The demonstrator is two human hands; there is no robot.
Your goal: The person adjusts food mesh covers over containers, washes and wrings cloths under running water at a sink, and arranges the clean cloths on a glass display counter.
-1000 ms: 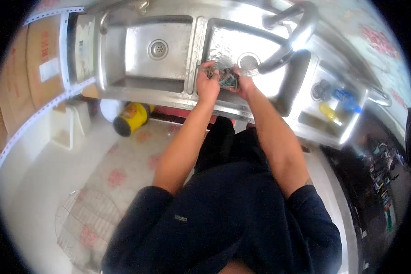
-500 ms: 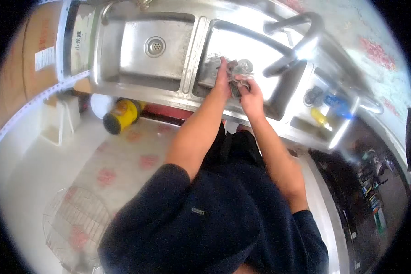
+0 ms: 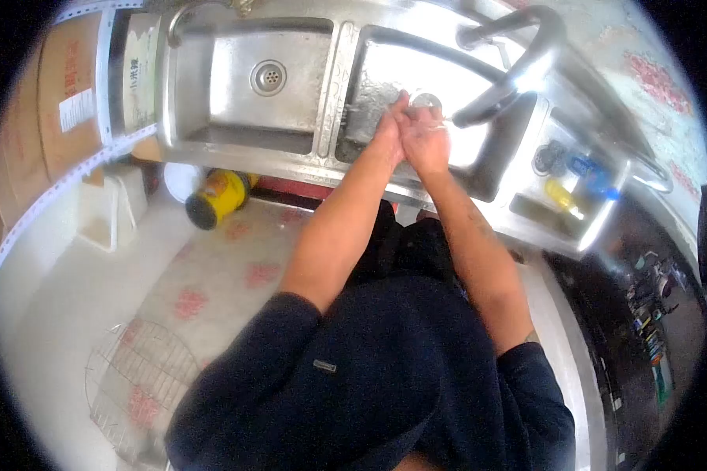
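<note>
Over the middle basin of a steel sink, my left hand and my right hand touch each other. The left hand is turned on edge, its fingers pressed close against the right. My right hand shows its back, with the fingers pointing up toward the drain. Whether anything lies between the palms is hidden. The curved faucet reaches in from the right, its spout end just right of my right hand. Water splashes blur around the fingers.
Left is another basin. In the small right basin are a yellow bottle, a blue bottle and a dark scrubber. Cardboard boxes stand on a shelf at far left. Below are a yellow-black container and a wire rack.
The dark green and clear item seen between my hands earlier no longer shows. My hands have come together, and the right one has turned from a pinch to a flatter pose.
</note>
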